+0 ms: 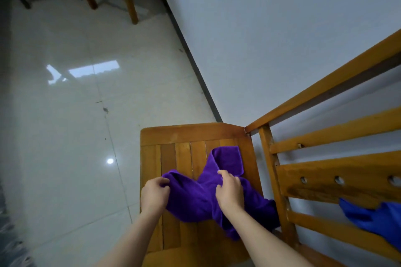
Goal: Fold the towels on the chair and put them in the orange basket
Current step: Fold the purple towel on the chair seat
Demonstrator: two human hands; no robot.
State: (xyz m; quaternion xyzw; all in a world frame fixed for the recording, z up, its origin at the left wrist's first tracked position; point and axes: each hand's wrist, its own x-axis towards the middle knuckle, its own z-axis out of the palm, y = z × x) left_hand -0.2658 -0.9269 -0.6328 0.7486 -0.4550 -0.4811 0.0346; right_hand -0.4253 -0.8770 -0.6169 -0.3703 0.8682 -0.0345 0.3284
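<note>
A plush, matt purple cloth towel point(195, 197) lies on a varnished slatted wooden chair point(173, 136) beside glossy floor tiles point(65, 115) at left.

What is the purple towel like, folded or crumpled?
Crumpled: the purple towel lies bunched on the chair seat, left hand and right hand gripping it.

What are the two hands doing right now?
Left hand: pinching the near-left edge of the purple towel on the chair seat.
Right hand: fingers curled, gripping a fold of the same towel.
</note>
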